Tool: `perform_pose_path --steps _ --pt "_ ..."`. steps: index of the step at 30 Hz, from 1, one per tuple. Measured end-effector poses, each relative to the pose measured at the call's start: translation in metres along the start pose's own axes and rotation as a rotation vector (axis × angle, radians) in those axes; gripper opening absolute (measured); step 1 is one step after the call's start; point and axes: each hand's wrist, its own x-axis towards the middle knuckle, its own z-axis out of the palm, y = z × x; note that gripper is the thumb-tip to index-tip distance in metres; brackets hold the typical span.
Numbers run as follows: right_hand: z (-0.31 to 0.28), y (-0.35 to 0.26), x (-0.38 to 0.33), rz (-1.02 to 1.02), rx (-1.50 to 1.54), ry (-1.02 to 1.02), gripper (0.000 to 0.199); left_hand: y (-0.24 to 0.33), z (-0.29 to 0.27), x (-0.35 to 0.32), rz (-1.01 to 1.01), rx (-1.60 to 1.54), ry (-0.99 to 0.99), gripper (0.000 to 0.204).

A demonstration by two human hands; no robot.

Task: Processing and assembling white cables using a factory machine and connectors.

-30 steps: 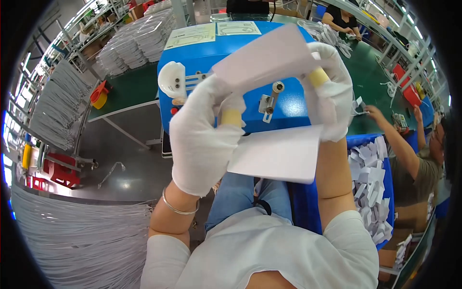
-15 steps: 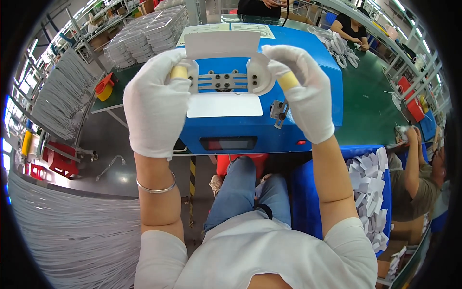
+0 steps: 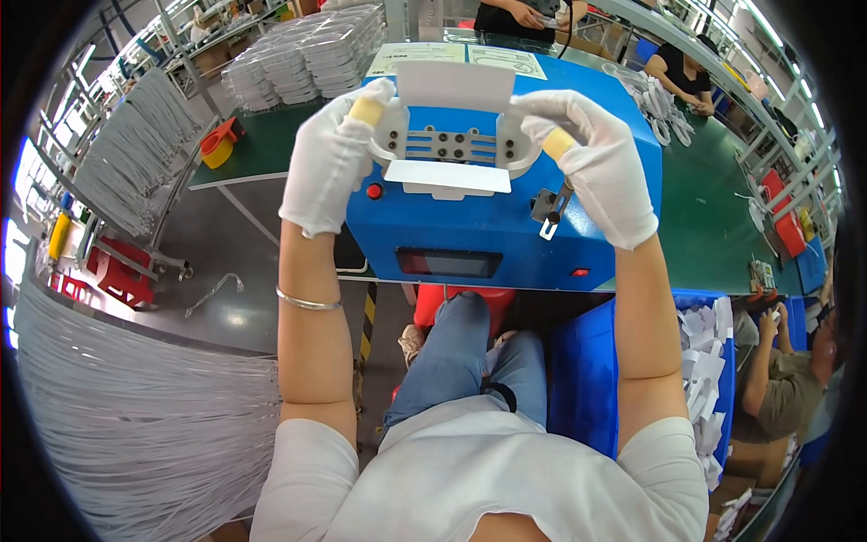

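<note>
A metal bracket [image 3: 452, 146] with slots and screws sits on top of a blue machine [image 3: 533, 248]. White rounded bands [image 3: 517, 155] curve round both its ends; whether they are wound cable I cannot tell. A white card flap [image 3: 456, 86] stands behind the bracket, and a white flap [image 3: 447, 176] tilts in front of it. My gloved left hand [image 3: 339, 158], a yellow cover on one digit, closes at the left band. My gloved right hand [image 3: 601, 167] curls at the right band, its thumb covered in yellow. My fingers partly hide both grips.
A small metal fixture [image 3: 549, 212] juts out below my right hand. At lower right, a blue bin [image 3: 578, 379] holds many folded white cards. White cables [image 3: 153, 406] hang at left. Stacked clear trays [image 3: 307, 54] and a yellow-red tape dispenser [image 3: 219, 144] stand on green tabletops. Several co-workers sit nearby.
The machine appears farther right in view. My left hand has moved up and right, uncovering a red button. The front flap now tilts more, showing a tab under it.
</note>
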Motion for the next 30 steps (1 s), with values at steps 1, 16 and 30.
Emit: perform_pose_path --steps 1,16,30 --pt "-0.002 0.002 0.004 0.063 0.02 -0.044 0.026 -0.001 0.001 -0.006 0.005 -0.083 0.046 0.037" --pt "0.029 -0.008 0.034 -0.116 -0.372 -0.001 0.014 -0.047 0.021 -0.062 -0.267 -0.434 -0.199 0.025" --pt "0.021 -0.027 -0.012 -0.313 -0.368 0.067 0.029 -0.001 -0.318 -0.121 -0.083 1.008 1.588 0.031"
